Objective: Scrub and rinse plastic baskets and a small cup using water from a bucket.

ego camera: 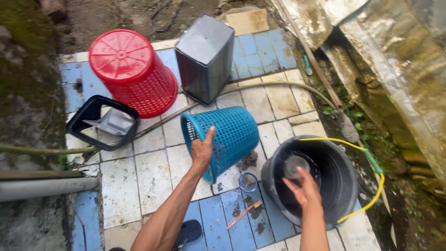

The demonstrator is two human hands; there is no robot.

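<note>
A floor of pale and blue tiles [153, 172], wet and dirty, carries everything. With the blue mesh basket [227, 135] lying on its side as landmark: an upturned red mesh basket [132, 72] stands up and left of it, an upturned grey bin [204, 58] just above it, and a black swing lid [102, 122] lies to its left. A hose [274, 86] passes behind it. A black bucket [341, 186] stands to its right, a small round cup [248, 181] and an orange stick [244, 214] below it, a black sandal [186, 232] farther below.
</note>
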